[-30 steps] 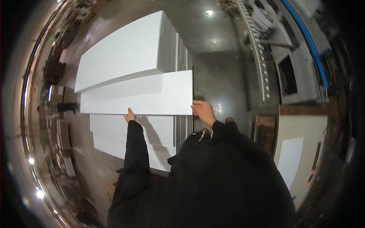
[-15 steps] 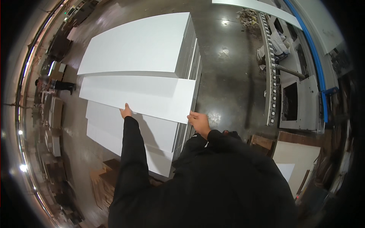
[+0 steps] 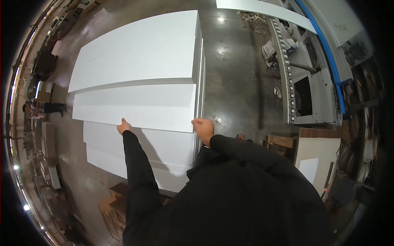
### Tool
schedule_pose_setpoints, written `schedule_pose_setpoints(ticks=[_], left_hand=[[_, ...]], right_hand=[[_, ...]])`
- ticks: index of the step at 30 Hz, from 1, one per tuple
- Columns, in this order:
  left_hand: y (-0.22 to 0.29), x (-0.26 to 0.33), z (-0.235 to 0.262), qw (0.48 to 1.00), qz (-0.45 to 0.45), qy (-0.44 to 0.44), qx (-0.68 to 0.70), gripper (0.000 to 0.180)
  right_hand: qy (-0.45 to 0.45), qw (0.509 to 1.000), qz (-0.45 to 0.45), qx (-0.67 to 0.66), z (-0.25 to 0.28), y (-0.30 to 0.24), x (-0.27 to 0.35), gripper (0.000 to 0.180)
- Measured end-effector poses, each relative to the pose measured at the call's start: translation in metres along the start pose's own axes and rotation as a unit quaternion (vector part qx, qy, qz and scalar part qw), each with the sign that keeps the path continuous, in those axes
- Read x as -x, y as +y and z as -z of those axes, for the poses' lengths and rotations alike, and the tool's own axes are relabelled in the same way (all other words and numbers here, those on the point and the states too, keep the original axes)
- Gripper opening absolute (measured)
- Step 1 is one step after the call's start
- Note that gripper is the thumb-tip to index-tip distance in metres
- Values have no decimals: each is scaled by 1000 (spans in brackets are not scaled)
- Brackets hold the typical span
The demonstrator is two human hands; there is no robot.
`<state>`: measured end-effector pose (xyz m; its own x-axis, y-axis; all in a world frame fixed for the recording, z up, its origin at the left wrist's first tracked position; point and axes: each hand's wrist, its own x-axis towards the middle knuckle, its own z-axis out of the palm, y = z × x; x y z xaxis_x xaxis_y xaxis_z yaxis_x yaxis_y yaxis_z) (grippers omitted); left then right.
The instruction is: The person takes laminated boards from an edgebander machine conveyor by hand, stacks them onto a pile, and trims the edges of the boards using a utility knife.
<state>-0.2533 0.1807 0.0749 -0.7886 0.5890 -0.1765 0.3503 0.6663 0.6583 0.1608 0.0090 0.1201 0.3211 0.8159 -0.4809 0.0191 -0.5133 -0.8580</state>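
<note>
A long white panel [image 3: 135, 104] lies across a stack of similar boards in front of me. My left hand [image 3: 124, 126] grips its near long edge, thumb on top and the other fingers hidden underneath. At the panel's right end, my right hand [image 3: 204, 129] is closed on the near corner. Beyond the panel rises a taller pile of white boards [image 3: 135, 49], and the panel's far edge lies alongside that pile. Nearer to me, more white boards [image 3: 164, 145] lie lower, with the shadow of my left arm across them.
To the right stands a machine with a roller rail [image 3: 284, 69] and a blue bar [image 3: 324, 41]; a white board [image 3: 266, 10] rests across its far end. Boards lean [image 3: 318, 160] at the lower right. Brown offcuts [image 3: 113, 209] lie at the lower left. Another person [image 3: 45, 107] stands far left.
The panel's right end has come in line with the boards below and sits closer against the tall pile. Both hands keep their grip. My view has turned slightly.
</note>
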Motion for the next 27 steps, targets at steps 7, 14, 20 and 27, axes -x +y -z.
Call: schedule_pose_setpoints(ticks=[7,14,20,27], left_hand=[[6,4,9,999,2,31,-29,67],[17,13,8,997,17,47,-60,67],[10,-3,-6,995,-22,56,-82,73],[-7,-5,-7,997,-22,61,-43,67]], right_hand=[[0,999,-26,27,-6,-13,5,27],[16,998,-9,60,-7,-21,-1,25],[64,992,79,72,-10,-2,-6,30],[38,988,61,137,-12,-15,9,30]])
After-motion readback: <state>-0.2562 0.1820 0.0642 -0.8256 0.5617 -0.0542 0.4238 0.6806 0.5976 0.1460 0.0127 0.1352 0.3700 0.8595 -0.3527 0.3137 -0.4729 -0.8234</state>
